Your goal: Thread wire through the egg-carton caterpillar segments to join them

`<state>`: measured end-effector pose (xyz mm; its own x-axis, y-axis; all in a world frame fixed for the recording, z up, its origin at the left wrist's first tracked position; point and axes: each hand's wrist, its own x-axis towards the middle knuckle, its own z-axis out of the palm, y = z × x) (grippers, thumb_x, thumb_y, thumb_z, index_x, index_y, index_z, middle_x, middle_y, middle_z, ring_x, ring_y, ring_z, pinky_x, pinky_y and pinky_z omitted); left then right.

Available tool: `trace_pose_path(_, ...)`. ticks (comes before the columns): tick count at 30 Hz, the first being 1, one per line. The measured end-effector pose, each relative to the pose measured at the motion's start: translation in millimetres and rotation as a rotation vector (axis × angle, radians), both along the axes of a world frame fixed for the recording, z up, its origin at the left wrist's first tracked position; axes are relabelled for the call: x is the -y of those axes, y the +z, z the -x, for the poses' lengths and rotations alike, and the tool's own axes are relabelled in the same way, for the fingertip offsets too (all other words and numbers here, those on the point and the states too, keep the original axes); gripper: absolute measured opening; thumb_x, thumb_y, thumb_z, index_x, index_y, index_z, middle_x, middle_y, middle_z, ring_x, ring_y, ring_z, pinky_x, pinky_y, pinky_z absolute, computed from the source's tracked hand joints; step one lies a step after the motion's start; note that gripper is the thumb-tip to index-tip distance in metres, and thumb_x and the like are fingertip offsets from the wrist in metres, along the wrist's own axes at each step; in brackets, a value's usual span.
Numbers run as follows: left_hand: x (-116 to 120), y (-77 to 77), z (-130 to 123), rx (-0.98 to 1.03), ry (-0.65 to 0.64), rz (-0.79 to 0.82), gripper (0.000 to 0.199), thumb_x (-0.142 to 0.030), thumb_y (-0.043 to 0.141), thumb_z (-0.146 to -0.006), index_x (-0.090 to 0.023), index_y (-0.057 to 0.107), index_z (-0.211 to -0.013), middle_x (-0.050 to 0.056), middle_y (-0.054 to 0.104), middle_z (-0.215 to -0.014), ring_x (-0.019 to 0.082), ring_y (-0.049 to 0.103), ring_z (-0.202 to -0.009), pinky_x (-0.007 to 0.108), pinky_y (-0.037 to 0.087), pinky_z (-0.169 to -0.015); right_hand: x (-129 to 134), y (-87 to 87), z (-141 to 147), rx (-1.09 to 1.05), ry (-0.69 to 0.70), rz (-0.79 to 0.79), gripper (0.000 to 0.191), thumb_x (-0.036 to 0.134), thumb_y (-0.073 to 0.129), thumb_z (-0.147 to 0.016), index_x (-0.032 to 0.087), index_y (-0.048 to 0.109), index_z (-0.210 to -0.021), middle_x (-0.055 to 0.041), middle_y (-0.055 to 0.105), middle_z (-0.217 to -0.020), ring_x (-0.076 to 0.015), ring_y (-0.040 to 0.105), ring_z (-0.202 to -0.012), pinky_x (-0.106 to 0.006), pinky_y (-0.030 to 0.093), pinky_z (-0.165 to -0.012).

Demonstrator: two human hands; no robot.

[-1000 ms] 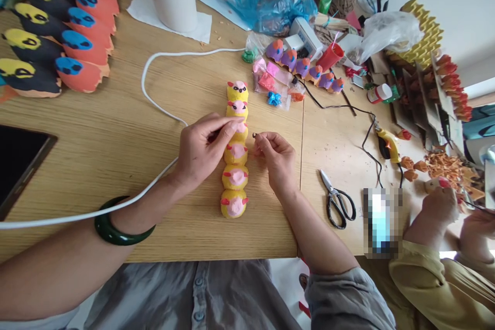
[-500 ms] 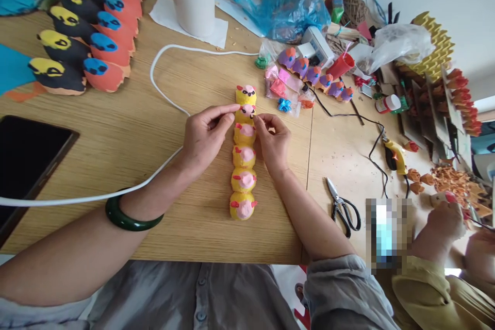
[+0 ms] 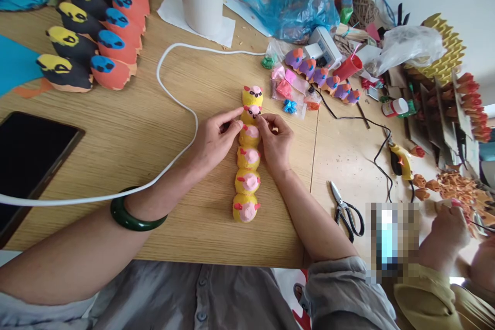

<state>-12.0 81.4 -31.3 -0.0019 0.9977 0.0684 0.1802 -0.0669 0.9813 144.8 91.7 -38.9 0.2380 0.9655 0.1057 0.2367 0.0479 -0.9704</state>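
A strip of yellow egg-carton cups (image 3: 247,172) lies lengthwise on the table, each cup carrying pink and red pieces of what looks like clay. Black marks show on the two cups farthest from me. My left hand (image 3: 220,136) steadies the strip from the left, index fingertip and thumb against it around the second cup. At that cup's right side, my right hand (image 3: 276,139) has thumb and index finger pinched together by the black marks. Whatever small thing the pinch holds is hidden by the fingertips.
Left are black and orange painted cup strips (image 3: 116,44) and a dark tablet (image 3: 36,162); a white cable (image 3: 170,170) crosses my left forearm. Scissors (image 3: 344,211) lie right, near another person's hand (image 3: 450,232). Clay packets (image 3: 286,85) and a purple strip (image 3: 319,77) lie beyond.
The whole view has shifted slightly, so things appear farther right. My left thumb has come closer to the strip. My right hand stays pinched at the second cup.
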Motion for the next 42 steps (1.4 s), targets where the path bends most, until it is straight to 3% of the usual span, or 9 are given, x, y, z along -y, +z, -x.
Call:
trace_pose_path(9,1,1.5,1,-0.015,-0.014,0.006,0.04,-0.029,0.064,-0.092,-0.018,0.081,-0.127,0.003,0.078,-0.082,0.02,0.073,-0.083,0.034,0.062,-0.088,0,2.5,2,-0.021,0.018,-0.001,0.016,0.037,0.076,-0.089,0.024,0.072,-0.081,0.0033,0.064,-0.077,-0.0124,0.048,-0.069,-0.029,0.043,-0.069)
trace_pose_path(17,1,3.6,1,-0.021,-0.019,0.023,0.039,-0.029,0.063,-0.092,-0.019,0.081,-0.125,0.003,0.079,-0.082,0.021,0.074,-0.087,0.035,0.061,-0.093,1,2.5,2,-0.013,0.029,0.009,0.019,0.04,0.075,-0.09,0.023,0.071,-0.082,0.0025,0.065,-0.078,-0.0125,0.051,-0.069,-0.028,0.045,-0.067)
trace_pose_path(24,5,13.1,-1,-0.038,0.009,0.139,0.047,-0.035,0.063,-0.092,-0.017,0.079,-0.132,0.006,0.083,-0.099,0.024,0.075,-0.098,0.036,0.06,-0.099,-2,-2.4,0,0.011,0.045,-0.02,0.03,0.05,0.074,-0.09,0.021,0.068,-0.084,0.0031,0.066,-0.077,-0.0112,0.054,-0.067,-0.027,0.046,-0.064)
trace_pose_path(32,5,12.0,-1,-0.029,0.01,0.133,0.044,-0.033,0.063,-0.092,-0.018,0.08,-0.131,0.007,0.083,-0.099,0.024,0.075,-0.098,0.037,0.06,-0.1,-4,-3.4,-1,0.007,0.058,-0.037,0.027,0.046,0.074,-0.091,0.022,0.066,-0.082,0.0036,0.066,-0.076,-0.0104,0.056,-0.067,-0.027,0.048,-0.064)
trace_pose_path(42,5,11.1,-2,-0.003,0.014,0.114,0.043,-0.031,0.064,-0.092,-0.017,0.081,-0.129,0.007,0.083,-0.102,0.024,0.075,-0.097,0.038,0.06,-0.1,-8,-6.3,-4,-0.034,0.081,-0.045,0.033,0.052,0.076,-0.089,0.022,0.063,-0.082,0.0035,0.064,-0.076,-0.011,0.057,-0.068,-0.027,0.049,-0.066)
